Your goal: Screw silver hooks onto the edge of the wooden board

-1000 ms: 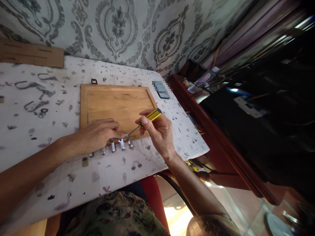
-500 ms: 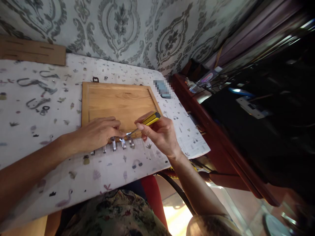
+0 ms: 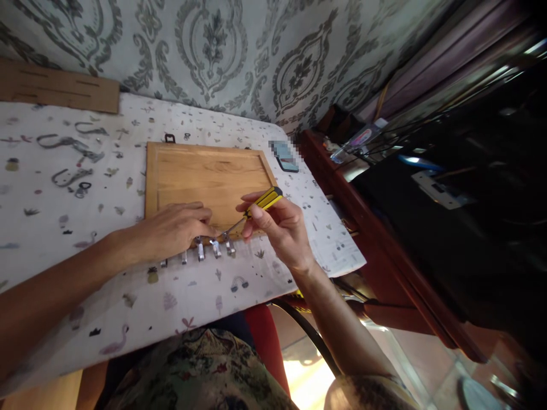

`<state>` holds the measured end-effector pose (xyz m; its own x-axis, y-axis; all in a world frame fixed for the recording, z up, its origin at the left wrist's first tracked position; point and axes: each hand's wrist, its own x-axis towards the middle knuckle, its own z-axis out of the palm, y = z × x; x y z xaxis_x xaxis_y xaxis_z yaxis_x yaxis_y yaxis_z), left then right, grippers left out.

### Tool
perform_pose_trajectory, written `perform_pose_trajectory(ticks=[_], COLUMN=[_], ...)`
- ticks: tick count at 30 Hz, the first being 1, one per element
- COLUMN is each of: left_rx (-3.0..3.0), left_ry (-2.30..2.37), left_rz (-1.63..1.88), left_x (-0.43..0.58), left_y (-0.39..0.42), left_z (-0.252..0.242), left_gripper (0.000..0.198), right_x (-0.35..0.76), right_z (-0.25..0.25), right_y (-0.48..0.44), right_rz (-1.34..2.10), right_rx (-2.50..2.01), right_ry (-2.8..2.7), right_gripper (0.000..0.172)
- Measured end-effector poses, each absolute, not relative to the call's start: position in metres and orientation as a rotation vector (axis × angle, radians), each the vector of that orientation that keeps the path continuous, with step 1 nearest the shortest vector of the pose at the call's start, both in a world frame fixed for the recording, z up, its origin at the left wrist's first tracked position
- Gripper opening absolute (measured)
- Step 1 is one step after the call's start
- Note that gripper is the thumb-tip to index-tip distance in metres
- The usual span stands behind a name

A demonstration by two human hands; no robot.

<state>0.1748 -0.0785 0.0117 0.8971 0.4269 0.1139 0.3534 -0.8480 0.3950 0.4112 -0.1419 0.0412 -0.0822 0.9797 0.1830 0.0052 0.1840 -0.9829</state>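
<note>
A framed wooden panel [image 3: 205,176] lies flat on the patterned tablecloth [image 3: 64,228]. Several metal hooks [image 3: 200,249] stick out along its near edge. My left hand [image 3: 171,230] rests palm down on the panel's near rail, fingers pressed flat against it just above the hooks. My right hand [image 3: 280,228] is closed on a screwdriver with a yellow and black handle [image 3: 264,201]. Its metal shaft slants down to the left, and the tip meets the panel's near edge by the rightmost hooks.
Loose metal hooks and rings [image 3: 68,151] lie at the far left of the cloth. A brown board [image 3: 60,91] lies against the patterned wall. A phone [image 3: 285,158] sits by the table's right edge. A dark wooden shelf [image 3: 367,216] with cables and clutter stands to the right.
My right hand has rocked the screwdriver handle down and back up while the tip stayed at the panel's edge. The left hand has kept its place. The view shifted slightly.
</note>
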Motion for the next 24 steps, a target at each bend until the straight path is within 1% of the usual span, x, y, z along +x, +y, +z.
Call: perform_pose_trajectory(ticks=[3,7,13,17,18,22,24], left_rx=[2.689,2.691,2.657,2.648,2.655,2.668,2.66], left_ry=[0.576,0.599,0.591,0.581,0.581,0.598,0.614], left_rz=[0.278,0.26,0.303,0.313,0.31,0.28,0.276], left_x=[0.1748,0.175,0.1753,0.1757,0.1759,0.1765,0.1766], left_y=[-0.0779,-0.0776,-0.0795,-0.0794,-0.0791,-0.0783,-0.0784], left_z=[0.0121,0.0127,0.01,0.0089,0.009,0.0094,0.0092], left_gripper=[0.031,0.032,0.028,0.025,0.025,0.025,0.025], right_x=[0.4099,0.407,0.4116,0.4113,0.4102,0.4068,0.4075], right_z=[0.0412,0.0425,0.0445,0.045,0.0453,0.0481,0.0499], right_y=[-0.1411,-0.1401,-0.1399,-0.1392,-0.1387,-0.1373,-0.1375], right_rz=[1.07,1.102,1.167,1.09,1.067,1.089,1.137], right_rx=[-1.061,-1.093,-0.968,-1.011,-1.016,-1.039,-1.035], right_ry=[-1.362,-1.339,-1.366,-1.401,-1.395,-1.357,-1.365], right_gripper=[0.032,0.039,0.043,0.035,0.035,0.044,0.044])
